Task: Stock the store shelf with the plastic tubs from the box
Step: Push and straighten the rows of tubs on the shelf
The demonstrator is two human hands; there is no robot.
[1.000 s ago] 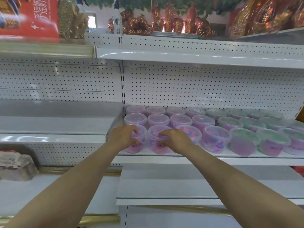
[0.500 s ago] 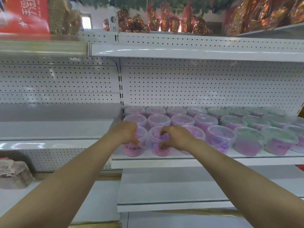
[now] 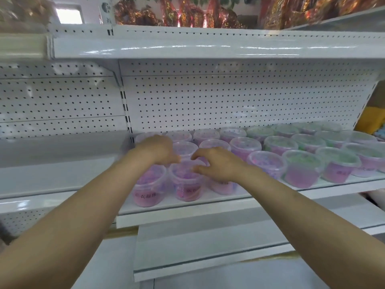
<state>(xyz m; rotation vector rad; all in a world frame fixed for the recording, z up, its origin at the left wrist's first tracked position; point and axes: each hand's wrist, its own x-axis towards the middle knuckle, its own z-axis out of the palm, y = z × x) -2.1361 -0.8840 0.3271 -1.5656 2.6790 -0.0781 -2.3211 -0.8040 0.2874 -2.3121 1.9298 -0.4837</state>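
Observation:
Several clear plastic tubs with pink or purple filling stand in rows on the white shelf (image 3: 260, 198). The front left tub (image 3: 148, 191) and the tub beside it (image 3: 186, 185) stand at the shelf's front edge. My left hand (image 3: 156, 150) hovers above the front left tub with its fingers loosely curled and holds nothing. My right hand (image 3: 217, 163) is over the second tub's lid with thumb and forefinger spread apart; its thumb tip is close to the lid, and I see no grip. Tubs with greenish lids (image 3: 301, 167) fill the right side.
A pegboard back panel (image 3: 229, 101) rises behind the tubs. An upper shelf (image 3: 208, 46) carries shiny red and gold packages (image 3: 187, 15). To the left is a bare shelf bay (image 3: 52, 163). A lower shelf (image 3: 208, 243) juts out below.
Both hands have come off the sides of the two front tubs and risen above them. The tubs stay on the shelf. The view has shifted left and closer.

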